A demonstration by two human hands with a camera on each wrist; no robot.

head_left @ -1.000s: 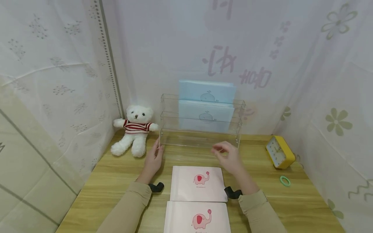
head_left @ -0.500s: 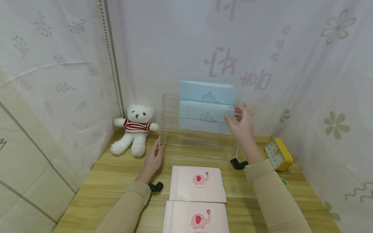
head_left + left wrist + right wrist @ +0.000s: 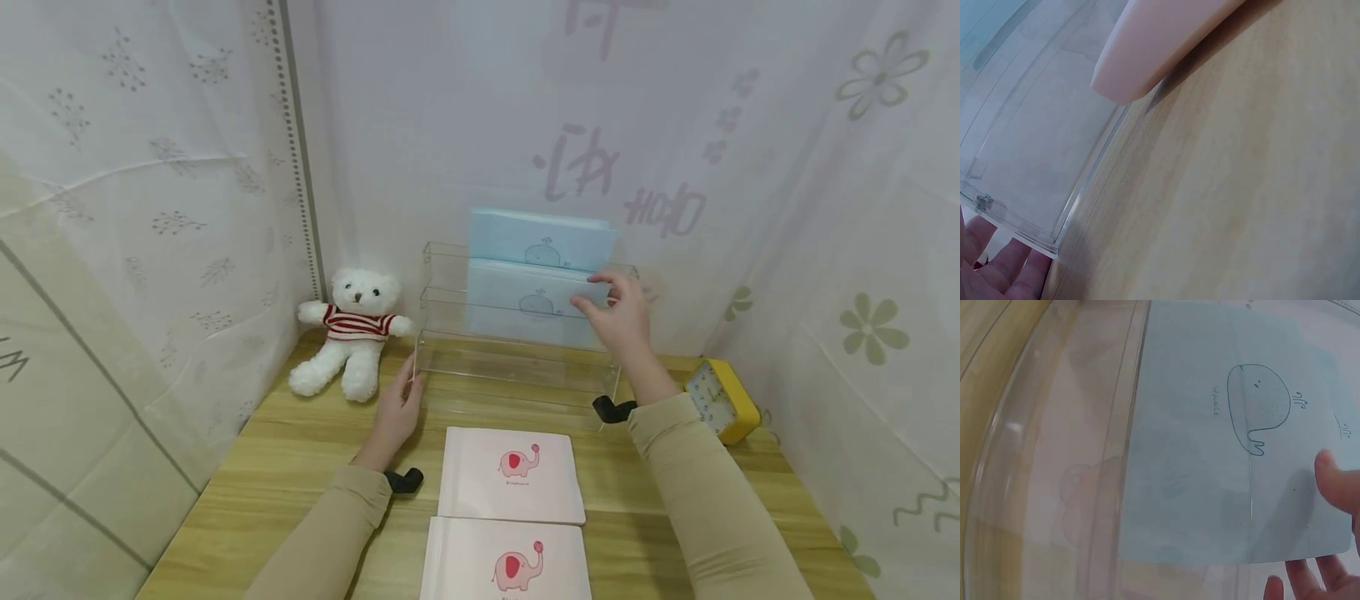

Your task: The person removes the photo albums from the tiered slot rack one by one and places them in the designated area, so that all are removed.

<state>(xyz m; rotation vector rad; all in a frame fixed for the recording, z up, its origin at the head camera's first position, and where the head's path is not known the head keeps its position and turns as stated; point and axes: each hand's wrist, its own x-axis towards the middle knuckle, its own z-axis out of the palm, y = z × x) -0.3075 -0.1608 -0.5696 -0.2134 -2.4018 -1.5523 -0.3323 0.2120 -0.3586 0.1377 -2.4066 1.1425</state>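
Several tiers make up the clear acrylic rack [image 3: 517, 367] at the back of the table. Two pale blue booklets with a whale drawing stand in it, a rear booklet [image 3: 540, 233] and a front booklet [image 3: 498, 296]. My right hand [image 3: 626, 317] pinches the front booklet at its upper right corner, thumb [image 3: 1335, 484] on its face and fingers behind its edge. My left hand [image 3: 396, 410] rests against the rack's left side, fingers [image 3: 1007, 262] along the outside of the panel. Two pink elephant booklets lie flat before the rack, a farther booklet [image 3: 480, 475] and a nearer booklet [image 3: 465, 562].
A white teddy bear [image 3: 356, 325] in a striped sweater sits left of the rack. To the right stands a yellow alarm clock [image 3: 738, 400], partly hidden by my right forearm. A patterned curtain [image 3: 450, 125] hangs behind the table.
From in front of the lowest tier, my right hand has moved up and right to the front blue booklet's edge, and now holds its corner. My left hand stays at the rack's side.
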